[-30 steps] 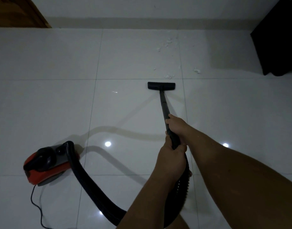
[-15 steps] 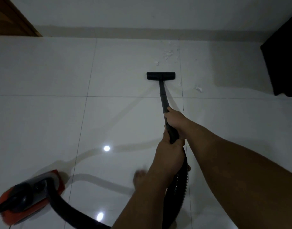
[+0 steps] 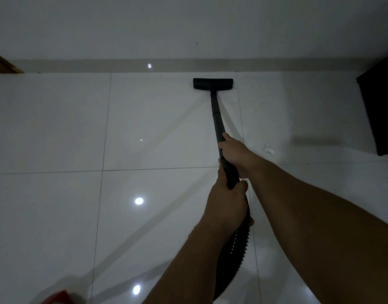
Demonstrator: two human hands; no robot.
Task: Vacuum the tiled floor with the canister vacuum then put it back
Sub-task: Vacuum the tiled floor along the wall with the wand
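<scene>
Both hands grip the black vacuum wand. My right hand holds it higher up the tube, and my left hand is wrapped around the handle just below. The black floor nozzle lies flat on the white tiled floor, close to the skirting at the far wall. A ribbed black hose runs down under my left forearm. Only a red corner of the canister shows at the bottom left edge. A small white scrap of debris lies right of my right hand.
A grey skirting strip runs along the white wall ahead. A dark piece of furniture stands at the right edge. A wooden door frame shows at the far left. Ceiling lights reflect off the glossy tiles.
The nozzle has been pushed forward to the wall, over the spot where debris lay. The view has moved forward, and the red canister has slipped almost out of sight.
</scene>
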